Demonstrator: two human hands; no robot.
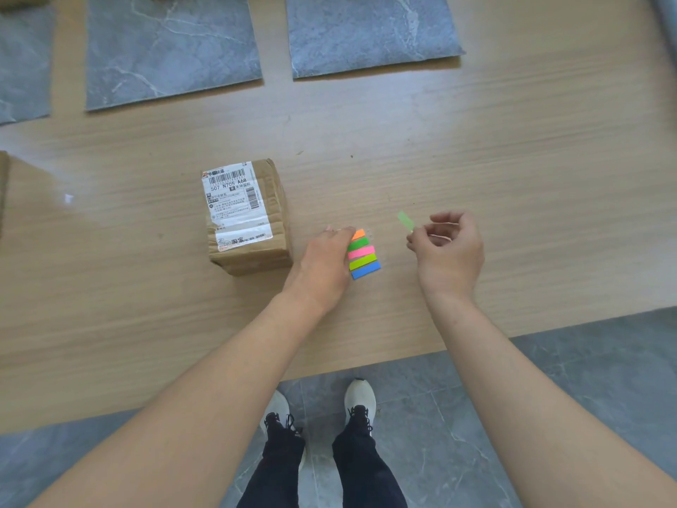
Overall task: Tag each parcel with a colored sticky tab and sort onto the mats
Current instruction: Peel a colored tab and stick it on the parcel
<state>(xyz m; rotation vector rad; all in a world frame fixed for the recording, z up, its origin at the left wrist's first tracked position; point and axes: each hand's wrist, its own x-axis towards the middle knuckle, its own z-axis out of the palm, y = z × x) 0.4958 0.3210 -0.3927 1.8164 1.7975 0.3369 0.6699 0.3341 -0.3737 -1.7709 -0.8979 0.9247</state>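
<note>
Wood table (476,141) w/ grey mats (172,49) lying along frame top; parcel (245,214) sitting centre-left. L hand (326,262) pressing tab pad (362,254) flat; R hand (450,251) pinching loose green tab (406,220). Tagging step, prob.; next: sticking tab onto parcel.

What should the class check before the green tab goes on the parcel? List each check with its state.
1. Tab free of the pad: ok.
2. Right hand pinches the tab: ok.
3. Left hand presses on the pad: ok.
4. Parcel near, label up: ok.
5. Parcel's visible faces untagged: ok.
6. Which mat suits green: cannot tell.
</note>
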